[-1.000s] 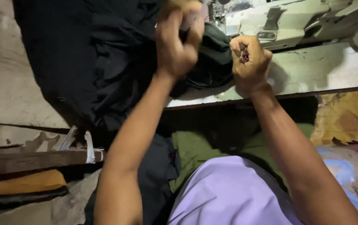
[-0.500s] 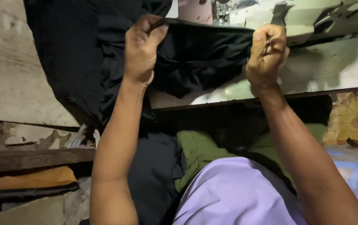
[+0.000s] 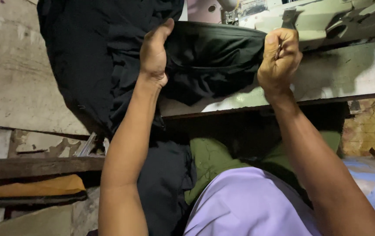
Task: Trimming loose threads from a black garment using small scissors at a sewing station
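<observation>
A worn, pale work table (image 3: 349, 74) fills the far part of the view, and over its left end lies a large mass of black fabric (image 3: 95, 65), spilling off the near edge and hanging down toward the person's lap. At the far right stands a pale green sewing machine (image 3: 327, 22), cut off by the top edge, so its needle area cannot be made out. The fabric is held up and stretched between both hands, just in front of the machine: the left hand (image 3: 154, 54) is closed on a fold of it, thumb raised along the top edge, while the right hand (image 3: 280, 57) is fisted tight around the other end of that stretched edge. Judging by this, the cloth is gathered and pulled taut but not yet laid flat under the machine; any stitching looks to be still ahead. Whether a seam is already sewn cannot be told, since the black folds swallow all detail. Something small and thin may sit in the right fist, too blurred to name.
</observation>
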